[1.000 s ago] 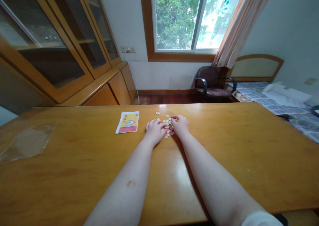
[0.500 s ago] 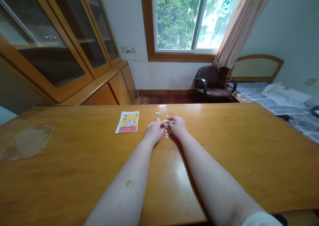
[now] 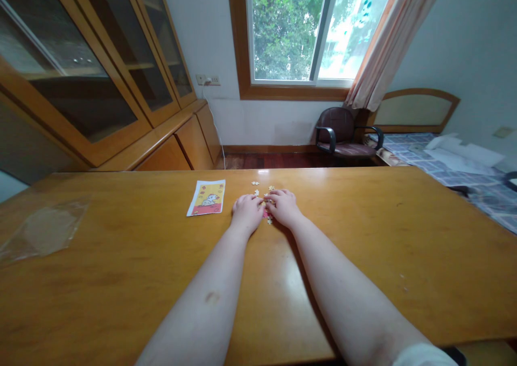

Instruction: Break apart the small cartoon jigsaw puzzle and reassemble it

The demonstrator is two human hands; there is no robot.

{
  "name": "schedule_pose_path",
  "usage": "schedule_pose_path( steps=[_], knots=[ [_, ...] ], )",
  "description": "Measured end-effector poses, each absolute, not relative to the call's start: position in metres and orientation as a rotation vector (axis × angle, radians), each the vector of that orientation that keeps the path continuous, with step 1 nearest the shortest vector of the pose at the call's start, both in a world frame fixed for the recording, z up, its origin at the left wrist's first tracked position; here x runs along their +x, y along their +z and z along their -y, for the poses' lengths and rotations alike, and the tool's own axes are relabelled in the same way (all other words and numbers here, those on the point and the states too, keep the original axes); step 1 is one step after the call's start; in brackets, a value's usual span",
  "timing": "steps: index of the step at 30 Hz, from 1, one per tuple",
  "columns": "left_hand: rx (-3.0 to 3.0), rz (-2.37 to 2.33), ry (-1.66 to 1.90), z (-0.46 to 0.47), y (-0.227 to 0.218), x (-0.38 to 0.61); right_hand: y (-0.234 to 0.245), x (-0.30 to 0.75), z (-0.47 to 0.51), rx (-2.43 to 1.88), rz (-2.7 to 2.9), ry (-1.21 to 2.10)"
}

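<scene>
Closely huddled over puzzle pieces (image 3: 269, 220)

Both sets of fingers (image 3: 256, 199) curl downward and draw together, tips almost meeting. Whether any of them pinches a piece is hidden from me. The left hand (image 3: 247, 211) and right hand (image 3: 284, 205) lie palm-down side by side, covering most of the little pile, with a few strays just beyond. Beside the left hand a picture card (image 3: 207, 197) lies face up, likely for easy viewing. A clear plastic bag (image 3: 44, 229) rests far left on the surface (image 3: 121, 269).

The bare right hand (image 3: 284, 207) has slid toward nine o'clock, closing against the bare left hand (image 3: 247, 211). The small pale cardboard jigsaw pieces (image 3: 269, 220) (plainly scattered before) are now mostly covered.
</scene>
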State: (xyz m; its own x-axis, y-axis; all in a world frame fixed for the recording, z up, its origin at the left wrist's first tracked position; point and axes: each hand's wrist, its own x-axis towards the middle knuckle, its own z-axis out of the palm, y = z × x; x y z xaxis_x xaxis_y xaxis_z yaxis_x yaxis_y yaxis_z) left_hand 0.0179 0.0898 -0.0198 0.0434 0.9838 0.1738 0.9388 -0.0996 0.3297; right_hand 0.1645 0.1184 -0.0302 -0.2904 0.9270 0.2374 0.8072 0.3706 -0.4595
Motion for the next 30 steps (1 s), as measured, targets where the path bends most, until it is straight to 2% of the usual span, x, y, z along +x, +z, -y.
schedule_pose_path(
  steps=[21,27,30],
  knots=[
    [2.082,-1.944,0.636,-0.095,-0.021,0.016,-0.033,0.165,-0.119,-1.451,2.173,0.377],
    [2.115,-2.003,0.679,-0.089,-0.012,0.018,-0.024,0.171,-0.123,-1.615,1.894,0.390],
    [2.256,-1.884,0.569,-0.081,-0.004,0.024,-0.022,0.176,-0.127,-1.699,1.676,0.449]
  ],
)
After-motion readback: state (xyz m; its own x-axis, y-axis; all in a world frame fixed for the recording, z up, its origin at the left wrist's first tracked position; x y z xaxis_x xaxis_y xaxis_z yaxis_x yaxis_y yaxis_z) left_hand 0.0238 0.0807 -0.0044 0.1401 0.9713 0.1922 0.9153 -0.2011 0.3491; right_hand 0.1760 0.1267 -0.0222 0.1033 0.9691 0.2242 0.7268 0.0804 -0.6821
